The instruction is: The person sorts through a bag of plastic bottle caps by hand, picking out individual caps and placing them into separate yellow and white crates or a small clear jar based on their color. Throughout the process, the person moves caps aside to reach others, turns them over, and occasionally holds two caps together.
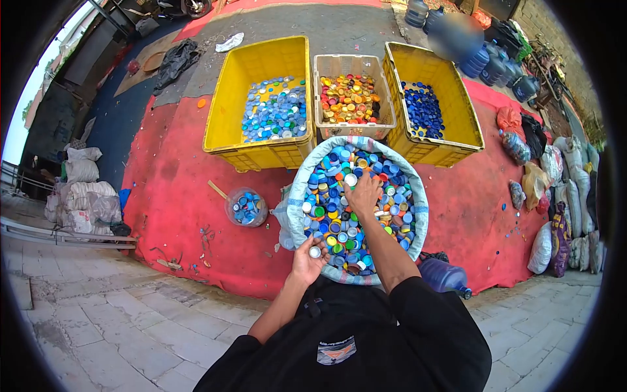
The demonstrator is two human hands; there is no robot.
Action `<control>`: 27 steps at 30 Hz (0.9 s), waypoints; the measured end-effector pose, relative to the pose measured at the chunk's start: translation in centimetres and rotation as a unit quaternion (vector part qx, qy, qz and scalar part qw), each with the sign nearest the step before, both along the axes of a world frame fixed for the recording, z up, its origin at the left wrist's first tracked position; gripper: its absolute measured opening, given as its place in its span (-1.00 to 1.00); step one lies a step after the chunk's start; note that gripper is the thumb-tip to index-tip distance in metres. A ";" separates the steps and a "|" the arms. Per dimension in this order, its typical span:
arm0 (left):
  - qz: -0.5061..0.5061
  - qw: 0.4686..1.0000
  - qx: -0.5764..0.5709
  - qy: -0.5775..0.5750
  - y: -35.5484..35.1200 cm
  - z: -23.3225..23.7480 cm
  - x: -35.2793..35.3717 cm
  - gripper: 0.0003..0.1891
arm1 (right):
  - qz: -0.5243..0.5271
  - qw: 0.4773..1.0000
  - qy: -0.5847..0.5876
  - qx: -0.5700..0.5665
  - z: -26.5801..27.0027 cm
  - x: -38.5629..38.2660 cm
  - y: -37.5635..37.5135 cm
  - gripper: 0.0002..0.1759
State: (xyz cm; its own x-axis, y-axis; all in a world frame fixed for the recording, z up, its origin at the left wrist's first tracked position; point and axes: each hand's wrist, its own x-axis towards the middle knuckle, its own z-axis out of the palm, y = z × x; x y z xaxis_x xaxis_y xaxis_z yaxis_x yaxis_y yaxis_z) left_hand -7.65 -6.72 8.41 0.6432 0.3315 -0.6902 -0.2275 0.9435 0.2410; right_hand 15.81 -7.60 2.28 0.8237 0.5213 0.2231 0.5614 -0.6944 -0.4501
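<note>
A wide sack with a pale, rolled rim (420, 215) is full of mixed bottle caps (336, 228), right in front of my body. At its lower left edge my left hand (308, 261) is turned palm up, holding a white cap (315, 251) in its curled fingers. My right hand (364, 195) reaches over the middle of the sack, its spread fingers touching the caps; nothing shows held in it. Beyond the sack stand a yellow crate (225, 124) of light blue caps, a pale crate (356, 130) of red, orange and yellow caps, and another yellow crate (457, 117) of dark blue caps.
A clear tub (262, 212) of caps with a stick beside it sits left of the sack on the red mat (170, 215). A blue water jug (444, 276) lies at the right. Filled sacks (85, 202) stand far left, bags (541, 248) and jugs (496, 68) on the right.
</note>
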 end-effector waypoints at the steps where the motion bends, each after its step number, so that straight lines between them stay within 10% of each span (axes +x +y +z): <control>1: 0.006 1.000 0.004 -0.006 0.0 0.0 -0.3 -0.73 | -0.003 1.000 0.003 -0.019 -0.1 0.0 0.4 -0.26; 8: -0.026 0.992 0.105 0.063 0.6 -0.2 -0.8 -0.80 | 0.007 0.996 0.074 -0.046 0.7 0.2 1.4 -0.30; 12: -0.160 0.868 0.408 0.232 2.3 -0.7 0.2 -0.78 | -0.032 0.980 0.177 0.088 2.3 0.0 0.2 -0.33; 15: -0.245 0.595 0.673 0.364 4.4 0.6 1.9 -0.80 | -0.033 0.886 0.357 0.295 1.7 -0.1 -2.0 -0.41; 17: -0.254 0.443 0.756 0.411 5.9 0.2 2.8 -0.82 | -0.020 0.705 0.553 0.444 2.5 -0.5 -4.6 -0.42; 19: -0.279 0.394 0.763 0.430 6.9 -0.1 3.7 -0.84 | -0.015 0.539 0.651 0.535 2.9 -1.6 -6.6 -0.53; 27: -0.364 0.306 0.755 0.452 7.9 -1.1 6.3 -0.87 | -0.078 0.474 0.696 0.533 3.3 -6.0 -12.2 -0.65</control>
State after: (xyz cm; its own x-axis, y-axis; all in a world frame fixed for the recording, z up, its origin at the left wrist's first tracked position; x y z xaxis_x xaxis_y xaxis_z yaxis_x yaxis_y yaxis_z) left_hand -1.37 1.23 7.33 0.6975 0.7082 -0.1090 0.7145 -0.6757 0.1816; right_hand 9.85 -19.75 5.54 0.5696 0.6322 -0.5252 -0.8164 0.3611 -0.4507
